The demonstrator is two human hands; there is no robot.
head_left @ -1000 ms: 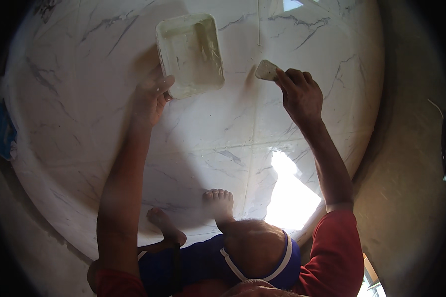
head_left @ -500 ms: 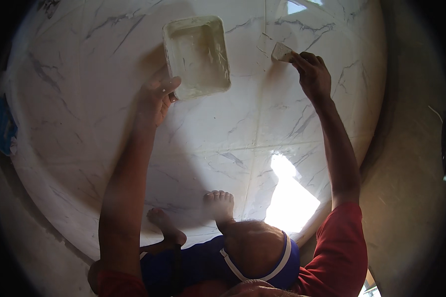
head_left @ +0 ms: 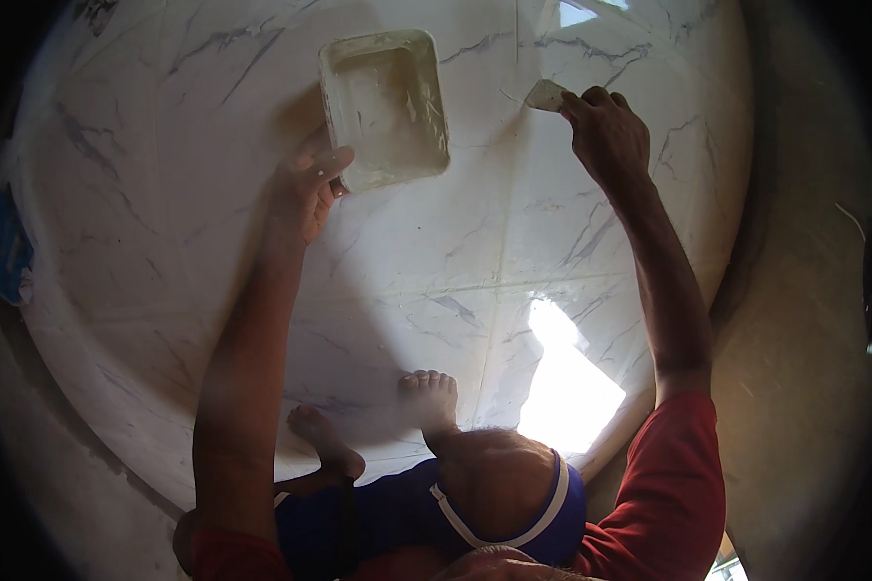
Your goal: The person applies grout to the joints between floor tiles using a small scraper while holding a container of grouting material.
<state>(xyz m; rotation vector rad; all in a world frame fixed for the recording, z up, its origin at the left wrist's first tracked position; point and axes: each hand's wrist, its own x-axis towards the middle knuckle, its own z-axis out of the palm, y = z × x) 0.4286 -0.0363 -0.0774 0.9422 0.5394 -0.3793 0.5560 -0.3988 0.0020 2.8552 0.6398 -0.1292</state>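
A rectangular pale tub point(head_left: 388, 174) with rounded corners, smeared inside with a whitish paste, is tilted toward me. My left hand point(head_left: 318, 184) grips its near-left corner, thumb over the rim and fingers underneath. To the right, my right hand point(head_left: 608, 136) pinches a small, flat, pale scraper point(head_left: 545, 95) between thumb and fingers. The scraper's free edge points left, close to a joint line in the marbled floor tiles point(head_left: 436, 242); whether it touches the tiles I cannot tell. A thin pale strand point(head_left: 512, 97) shows just beside that edge.
My bare feet point(head_left: 431, 397) rest on the glossy tiles near me. A bright patch of reflected light point(head_left: 567, 387) lies right of them. At the far left edge is a blue packet point(head_left: 8, 247), and rough grey floor point(head_left: 794, 339) lies at the right.
My right hand has moved slightly left and away from me with the scraper, which has turned a little. The dark marks beside the joint no longer show. The tub has barely shifted.
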